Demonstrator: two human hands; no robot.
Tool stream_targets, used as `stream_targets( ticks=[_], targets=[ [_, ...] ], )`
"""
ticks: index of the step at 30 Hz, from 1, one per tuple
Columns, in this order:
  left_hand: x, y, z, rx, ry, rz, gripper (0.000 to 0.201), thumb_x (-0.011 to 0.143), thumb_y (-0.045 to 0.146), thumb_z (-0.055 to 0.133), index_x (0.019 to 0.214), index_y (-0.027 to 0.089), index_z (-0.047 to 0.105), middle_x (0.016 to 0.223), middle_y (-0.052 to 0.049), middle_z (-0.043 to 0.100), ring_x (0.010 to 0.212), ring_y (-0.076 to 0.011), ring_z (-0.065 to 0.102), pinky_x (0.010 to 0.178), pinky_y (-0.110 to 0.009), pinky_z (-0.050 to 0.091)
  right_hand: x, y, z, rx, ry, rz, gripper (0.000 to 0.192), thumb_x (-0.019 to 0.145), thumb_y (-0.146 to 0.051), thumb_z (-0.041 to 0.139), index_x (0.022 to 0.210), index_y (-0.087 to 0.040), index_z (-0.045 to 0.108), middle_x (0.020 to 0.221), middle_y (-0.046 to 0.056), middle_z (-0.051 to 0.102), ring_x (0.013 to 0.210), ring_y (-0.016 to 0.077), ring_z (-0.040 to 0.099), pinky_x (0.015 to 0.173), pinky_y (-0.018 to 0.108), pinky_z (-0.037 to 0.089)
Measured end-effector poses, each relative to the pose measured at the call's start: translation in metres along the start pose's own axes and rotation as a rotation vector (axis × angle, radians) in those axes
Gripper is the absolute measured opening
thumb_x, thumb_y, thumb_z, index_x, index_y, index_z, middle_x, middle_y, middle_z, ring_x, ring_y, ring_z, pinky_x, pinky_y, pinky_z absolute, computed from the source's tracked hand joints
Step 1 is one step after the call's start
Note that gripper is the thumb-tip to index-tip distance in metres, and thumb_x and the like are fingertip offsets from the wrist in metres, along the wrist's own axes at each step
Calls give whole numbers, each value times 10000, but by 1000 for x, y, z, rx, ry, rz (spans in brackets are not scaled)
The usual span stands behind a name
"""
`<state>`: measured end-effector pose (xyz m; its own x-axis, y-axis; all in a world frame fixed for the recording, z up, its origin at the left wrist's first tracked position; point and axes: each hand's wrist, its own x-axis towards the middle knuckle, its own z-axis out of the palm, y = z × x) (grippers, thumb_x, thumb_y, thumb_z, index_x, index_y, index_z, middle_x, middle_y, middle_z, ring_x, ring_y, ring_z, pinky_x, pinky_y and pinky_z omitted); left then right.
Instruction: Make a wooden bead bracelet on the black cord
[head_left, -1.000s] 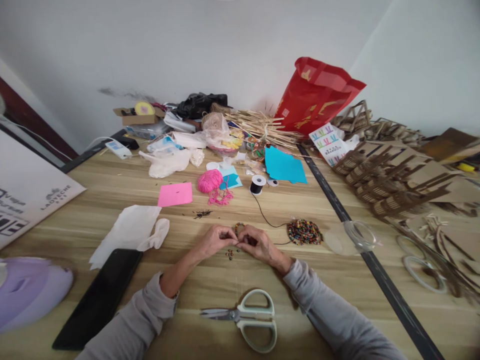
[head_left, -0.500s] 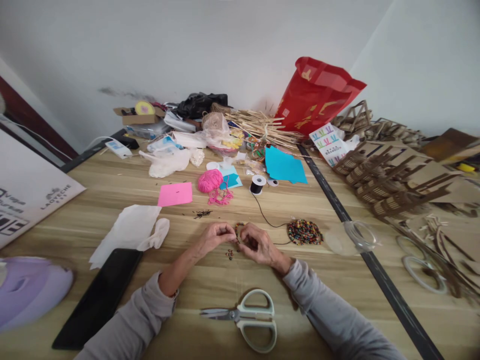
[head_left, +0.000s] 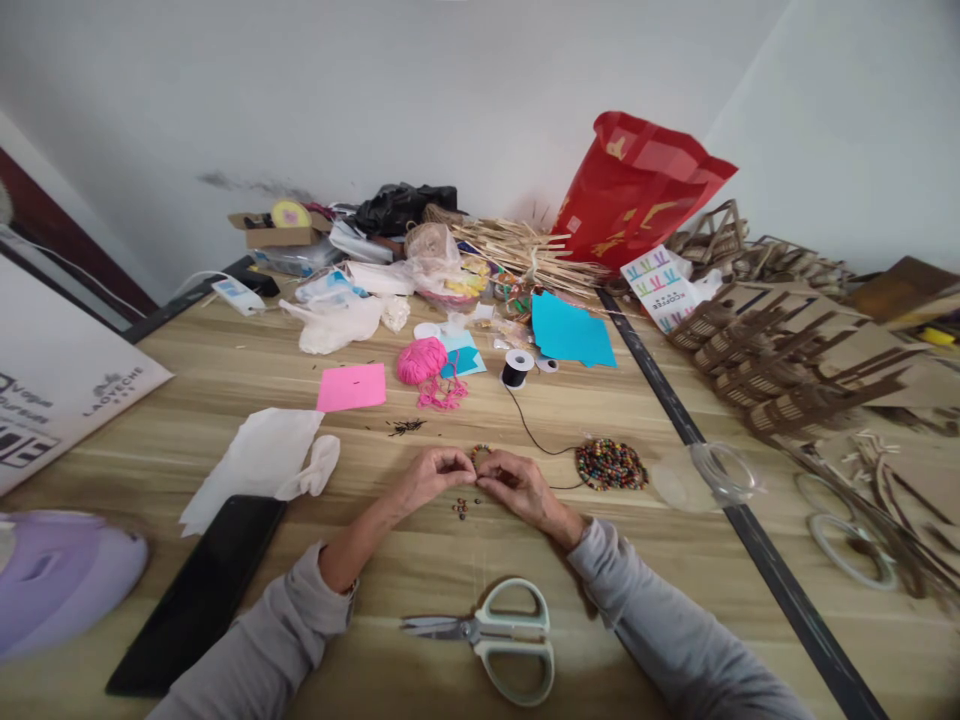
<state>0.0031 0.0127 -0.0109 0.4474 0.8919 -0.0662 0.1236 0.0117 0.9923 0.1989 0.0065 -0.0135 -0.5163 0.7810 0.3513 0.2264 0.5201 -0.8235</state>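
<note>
My left hand [head_left: 435, 478] and my right hand [head_left: 519, 486] meet over the middle of the table, fingertips pinched close together. Between them a short string of small multicoloured beads [head_left: 480, 452] arches up behind the fingertips, its ends hidden in the grip. A few loose beads [head_left: 461, 509] lie on the wood just below my hands. To the right of my right hand sits a heap of strung beads [head_left: 611, 465]. Black cord runs from a spool [head_left: 516, 370] toward that heap. Scissors [head_left: 514, 640] with pale handles lie nearer to me, their blades pointing left.
Black cord snippets [head_left: 406, 427], a pink card [head_left: 351, 387] and pink yarn [head_left: 421, 361] lie beyond my hands. A black tablet [head_left: 199, 595] and white tissue [head_left: 259, 465] are at left. Small brown baskets [head_left: 787, 400] and a clear ring-shaped roll [head_left: 724, 475] stand at right.
My right hand's fingertips have moved left and now meet the left ones. The bead string no longer hangs down between them but arches behind. A single bead shows on the table below.
</note>
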Motion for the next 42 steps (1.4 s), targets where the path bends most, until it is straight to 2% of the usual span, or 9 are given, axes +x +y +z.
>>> stream_targets(
  ticks=[16,26,35,42],
  targets=[
    [0,-10,6,67,47,17,117,712,199,664,799,122,682,804,-55,700,755,-165,622,729,-269,486,0,11,-4,11,42,23,202,884,-339,560,854,-169,665,794,68,637,746,170,582,670,270,451],
    [-1,-9,7,118,58,22,98,729,166,637,794,117,692,807,-69,712,745,-162,630,725,-259,489,-3,18,-1,33,158,168,161,843,-304,574,848,-156,640,733,36,617,618,130,543,540,223,415],
    [1,-4,3,208,80,41,127,759,218,619,795,129,703,794,-58,722,718,-163,619,674,-244,467,-1,15,-6,-35,183,148,179,854,-311,547,812,-152,618,703,23,589,573,114,507,520,217,406],
    [1,-6,2,204,57,38,115,746,227,639,773,132,698,789,-60,715,747,-174,628,708,-254,479,0,15,-7,-35,141,128,145,844,-269,545,795,-154,621,671,17,579,579,119,497,519,217,385]
  ],
)
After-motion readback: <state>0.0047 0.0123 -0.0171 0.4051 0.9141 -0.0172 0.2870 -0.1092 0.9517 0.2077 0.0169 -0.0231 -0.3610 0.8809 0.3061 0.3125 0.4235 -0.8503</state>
